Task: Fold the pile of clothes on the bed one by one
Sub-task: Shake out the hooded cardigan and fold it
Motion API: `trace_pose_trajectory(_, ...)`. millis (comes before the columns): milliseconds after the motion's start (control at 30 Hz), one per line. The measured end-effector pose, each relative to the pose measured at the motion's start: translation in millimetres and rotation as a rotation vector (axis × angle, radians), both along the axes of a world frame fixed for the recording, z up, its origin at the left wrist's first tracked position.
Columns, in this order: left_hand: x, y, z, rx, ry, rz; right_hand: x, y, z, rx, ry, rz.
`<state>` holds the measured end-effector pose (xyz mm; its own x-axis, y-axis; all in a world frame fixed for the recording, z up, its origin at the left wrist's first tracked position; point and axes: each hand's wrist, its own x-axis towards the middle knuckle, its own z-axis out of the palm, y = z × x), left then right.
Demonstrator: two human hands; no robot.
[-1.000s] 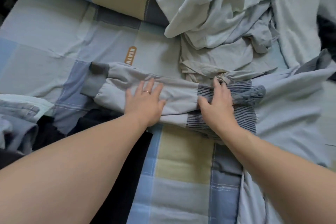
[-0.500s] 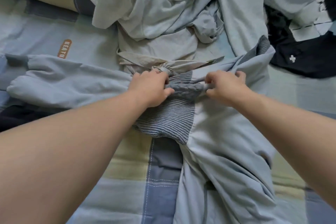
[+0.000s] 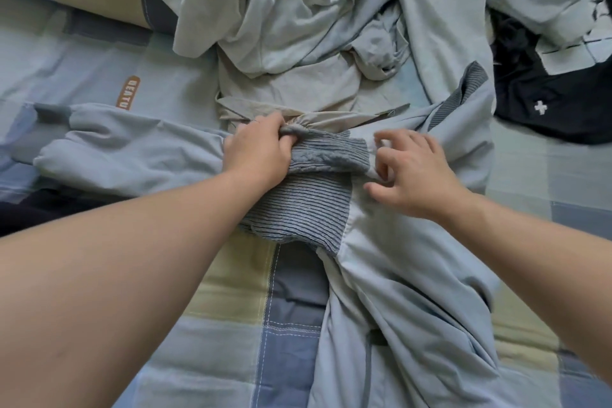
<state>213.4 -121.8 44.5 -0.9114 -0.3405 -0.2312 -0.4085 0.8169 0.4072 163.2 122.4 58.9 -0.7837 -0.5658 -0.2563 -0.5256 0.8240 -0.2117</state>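
Left grip (image 3: 258, 149) clutches the ribbed grey band (image 3: 334, 156) of the pale blue garment (image 3: 414, 308); right grip (image 3: 414, 172) spreads loosely open beside it, empty.

Pale-blue jacket (image 3: 414, 291) beside rumpled pile (image 3: 298, 10)

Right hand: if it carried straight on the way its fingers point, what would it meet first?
Probably the ribbed band, whose end lies just left of the right hand; the left hand grips its other end. Height is unclear: the hand may already brush the pale garment beneath.
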Motion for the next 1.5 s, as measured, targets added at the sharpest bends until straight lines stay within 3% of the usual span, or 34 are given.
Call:
trace_pose_trajectory(67, 2, 6, -6, -0.087, -0.037, 0.089, 0, -1, -5, -0.019, 0.047, -0.081)
trace_pose_trajectory(133, 7, 12, -11, -0.195, 0.075, 0.090, 2, -3, -12, -0.059, 0.161, -0.197)
trace_pose_trajectory(233, 19, 27, -16, -0.187, 0.384, -0.311, 10, -8, -24, 0.062, 0.107, -0.463)
trace_pose_trajectory(267, 22, 33, -21, -0.165, 0.377, -0.479, 11, -10, -31, 0.072, 0.017, -0.557)
trace_pose_trajectory(333, 26, 37, -29, -0.130, 0.119, -0.610, 9, -13, -42, -0.068, -0.195, -0.619)
trace_pose_trajectory(433, 17, 31, -45, -0.120, -0.198, -0.447, 5, -18, -46, -0.387, -0.281, -0.304)
trace_pose_trajectory(500, 11, 30, -51, -0.114, -0.234, -0.398, 5, -16, -47, -0.337, -0.116, -0.240)
trace_pose_trajectory(567, 5, 31, -52, -0.116, -0.254, -0.395, -2, -8, -50, -0.182, 0.031, -0.492)
trace_pose_trajectory(633, 5, 32, -53, -0.141, -0.275, -0.400, -14, -2, -52, -0.069, -0.116, -0.741)
trace_pose_trajectory(700, 6, 34, -56, -0.163, -0.275, -0.404, -24, -2, -55, -0.079, -0.299, -0.523)
trace_pose_trajectory(767, 6, 36, -58, -0.179, -0.275, -0.396, -30, -4, -56, -0.219, -0.398, -0.248)
trace_pose_trajectory(800, 6, 38, -58, -0.186, -0.278, -0.388, -31, -5, -54, -0.272, -0.403, -0.219)
trace_pose_trajectory(900, 8, 43, -57, -0.209, -0.262, -0.364, -30, -1, -51, -0.223, -0.123, -0.482)
trace_pose_trajectory(967, 14, 47, -55, -0.235, -0.204, -0.354, -27, 5, -49, -0.072, -0.193, -0.669)
trace_pose_trajectory(1033, 24, 50, -54, -0.251, -0.151, -0.357, -16, 7, -48, 0.037, -0.355, -0.474)
trace_pose_trajectory(1133, 41, 53, -48, -0.228, -0.099, -0.331, 10, 10, -40, -0.213, -0.488, -0.185)
trace_pose_trajectory(1200, 55, 58, -43, -0.215, -0.087, -0.316, 31, 17, -37, -0.340, -0.274, -0.268)
trace_pose_trajectory(1267, 70, 64, -37, -0.221, -0.117, -0.329, 47, 25, -37, -0.162, -0.121, -0.532)
trace_pose_trajectory(1300, 78, 67, -35, -0.226, -0.139, -0.338, 57, 27, -37, -0.048, -0.195, -0.626)
trace_pose_trajectory(1367, 93, 74, -28, -0.224, -0.182, -0.340, 80, 29, -38, 0.020, -0.469, -0.505)
trace_pose_trajectory(1433, 108, 84, -21, -0.212, -0.213, -0.322, 101, 32, -30, -0.218, -0.712, -0.282)
trace_pose_trajectory(1467, 117, 90, -17, -0.206, -0.214, -0.305, 114, 36, -23, -0.413, -0.798, -0.294)
trace_pose_trajectory(1500, 128, 98, -12, -0.196, -0.202, -0.278, 125, 41, -16, -0.540, -0.765, -0.375)
